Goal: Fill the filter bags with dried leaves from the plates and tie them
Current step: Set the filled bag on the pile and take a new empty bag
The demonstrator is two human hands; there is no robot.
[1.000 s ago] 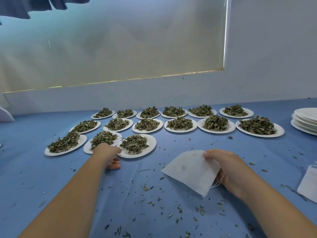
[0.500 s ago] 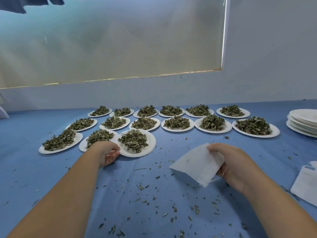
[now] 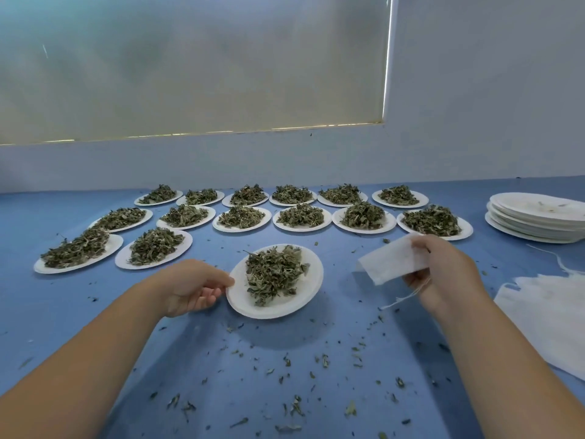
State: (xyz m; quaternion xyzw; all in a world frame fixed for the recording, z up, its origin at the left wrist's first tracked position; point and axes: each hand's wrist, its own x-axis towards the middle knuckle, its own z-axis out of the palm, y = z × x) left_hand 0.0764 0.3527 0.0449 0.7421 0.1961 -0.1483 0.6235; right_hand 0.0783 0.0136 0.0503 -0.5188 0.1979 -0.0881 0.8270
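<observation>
Pinching the plate (image 3: 269, 310) rim at centre frame, the left hand (image 3: 190, 288) holds the leaves (image 3: 273, 274) level — the right hand (image 3: 446, 274) grips a flat filter bag (image 3: 389, 264), centre-right. Best to open its mouth wide, then tip slowly.

Near plate (image 3: 274, 307) sat centre; rows of leaf plates (image 3: 302, 228) lay behind; empty plate stack (image 3: 535, 231) far right; bags (image 3: 550, 315) right.

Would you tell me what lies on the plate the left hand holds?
A heap of dried leaves lies on the plate; the surface under the heap is hidden.
</observation>
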